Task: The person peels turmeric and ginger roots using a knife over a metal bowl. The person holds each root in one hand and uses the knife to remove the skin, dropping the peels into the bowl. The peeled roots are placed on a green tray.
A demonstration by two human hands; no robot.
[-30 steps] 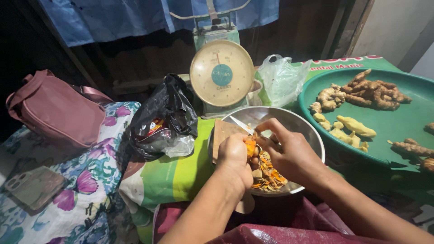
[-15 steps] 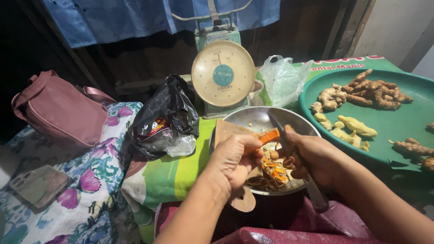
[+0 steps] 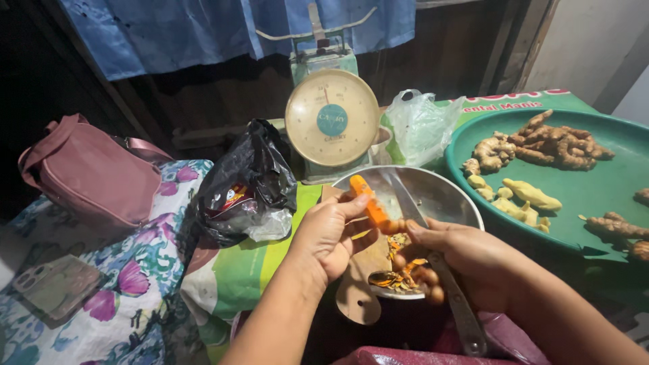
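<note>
My left hand [image 3: 329, 233] pinches a small orange turmeric root [image 3: 370, 201] and holds it up over a steel bowl [image 3: 439, 190]. My right hand [image 3: 460, 255] grips a long metal knife [image 3: 405, 199], its blade resting against the root and its handle sticking down past my wrist. Orange peelings [image 3: 400, 274] lie in the bowl under both hands. A wooden board [image 3: 357, 297] pokes out beneath my left hand.
A cream dial scale [image 3: 331, 118] stands behind the bowl. At right a green tray [image 3: 595, 196] carries ginger and turmeric roots [image 3: 554, 142]. A clear plastic bag [image 3: 422, 125], a black plastic bag [image 3: 247, 182], a pink handbag [image 3: 88, 176] and a phone [image 3: 40, 284] on floral cloth lie around.
My hands came up out of the bowl's peelings. The orange root is now raised higher, with the knife blade laid against it.
</note>
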